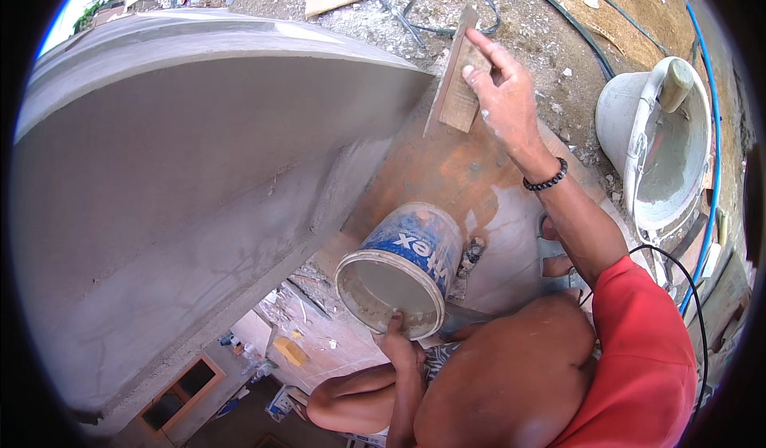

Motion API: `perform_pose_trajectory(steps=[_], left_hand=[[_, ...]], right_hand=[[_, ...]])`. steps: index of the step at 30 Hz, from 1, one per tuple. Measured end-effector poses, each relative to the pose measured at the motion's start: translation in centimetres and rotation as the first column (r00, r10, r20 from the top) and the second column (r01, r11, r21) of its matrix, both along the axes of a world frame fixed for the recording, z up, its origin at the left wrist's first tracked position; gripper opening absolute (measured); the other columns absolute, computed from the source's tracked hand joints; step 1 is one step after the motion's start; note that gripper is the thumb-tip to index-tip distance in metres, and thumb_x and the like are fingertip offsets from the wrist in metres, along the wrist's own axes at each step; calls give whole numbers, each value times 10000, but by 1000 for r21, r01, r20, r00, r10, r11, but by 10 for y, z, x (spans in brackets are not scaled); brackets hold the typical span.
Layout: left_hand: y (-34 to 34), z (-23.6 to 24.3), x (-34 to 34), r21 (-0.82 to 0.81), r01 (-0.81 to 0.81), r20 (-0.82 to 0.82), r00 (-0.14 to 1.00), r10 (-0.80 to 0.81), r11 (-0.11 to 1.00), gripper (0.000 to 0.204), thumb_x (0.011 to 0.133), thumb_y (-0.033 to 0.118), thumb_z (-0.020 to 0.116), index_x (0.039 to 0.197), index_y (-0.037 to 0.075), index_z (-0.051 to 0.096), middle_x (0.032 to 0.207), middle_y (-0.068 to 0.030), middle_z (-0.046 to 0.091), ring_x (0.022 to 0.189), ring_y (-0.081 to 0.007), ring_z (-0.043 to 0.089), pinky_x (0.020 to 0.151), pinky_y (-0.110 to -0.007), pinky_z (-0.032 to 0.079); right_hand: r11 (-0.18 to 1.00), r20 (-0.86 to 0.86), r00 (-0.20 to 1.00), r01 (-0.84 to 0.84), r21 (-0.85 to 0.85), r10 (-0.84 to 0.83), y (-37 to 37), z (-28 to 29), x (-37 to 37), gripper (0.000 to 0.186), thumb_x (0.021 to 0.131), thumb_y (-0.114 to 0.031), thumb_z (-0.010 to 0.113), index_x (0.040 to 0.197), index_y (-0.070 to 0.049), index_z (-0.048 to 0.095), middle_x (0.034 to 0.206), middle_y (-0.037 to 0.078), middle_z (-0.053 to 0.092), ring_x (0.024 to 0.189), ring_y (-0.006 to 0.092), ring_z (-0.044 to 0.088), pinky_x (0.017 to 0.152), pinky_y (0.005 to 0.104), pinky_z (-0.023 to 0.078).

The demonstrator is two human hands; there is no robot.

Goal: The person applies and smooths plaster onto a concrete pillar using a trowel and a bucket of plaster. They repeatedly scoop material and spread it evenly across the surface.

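My right hand (pixel 507 97), wearing a dark bead bracelet, grips a flat rectangular board float (pixel 452 105) near the end of the curved grey plastered wall (pixel 199 153). Below it, my left hand (pixel 396 340) holds the rim of a blue and white plastic bucket (pixel 411 236), which is tipped with its mouth toward me and has grey residue inside. Behind the bucket is a brown-stained slab (pixel 415 169) with grey spatters.
At the right stands a white mortar pail (pixel 618 121) with a handled tool over its rim, beside a blue hose (pixel 716 145) and cables. Bare legs (pixel 351 404) show below. At lower left are a wooden-framed opening (pixel 183 392), a yellow piece (pixel 289 351) and rubble.
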State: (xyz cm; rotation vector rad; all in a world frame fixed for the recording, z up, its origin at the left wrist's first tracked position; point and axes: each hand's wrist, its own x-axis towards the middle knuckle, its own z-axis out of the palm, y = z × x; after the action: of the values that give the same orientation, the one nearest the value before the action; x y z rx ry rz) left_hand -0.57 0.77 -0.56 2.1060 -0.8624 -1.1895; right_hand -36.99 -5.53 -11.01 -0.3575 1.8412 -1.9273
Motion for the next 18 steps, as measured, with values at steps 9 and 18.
perform_pose_trajectory(steps=[9, 18], left_hand=[[0, -7, 17, 11, 64, 37, 997, -64, 998, 610, 839, -42, 610, 1410, -34, 396, 1266, -157, 551, 1074, -268, 591, 918, -387, 502], [-8, 3, 25, 18, 75, 107, 991, -76, 997, 613, 839, -39, 611, 1412, -38, 394, 1273, -164, 548, 1081, -272, 588, 920, -390, 502]], right_hand=[[1000, 24, 1000, 11, 24, -12, -34, -13, 57, 504, 907, -100, 613, 1402, -40, 541, 958, 143, 567, 811, 249, 531, 762, 362, 448], [986, 287, 944, -162, -34, 165, 17, -32, 100, 514, 923, -88, 583, 1429, -39, 506, 1035, 137, 572, 785, 213, 531, 734, 358, 459]])
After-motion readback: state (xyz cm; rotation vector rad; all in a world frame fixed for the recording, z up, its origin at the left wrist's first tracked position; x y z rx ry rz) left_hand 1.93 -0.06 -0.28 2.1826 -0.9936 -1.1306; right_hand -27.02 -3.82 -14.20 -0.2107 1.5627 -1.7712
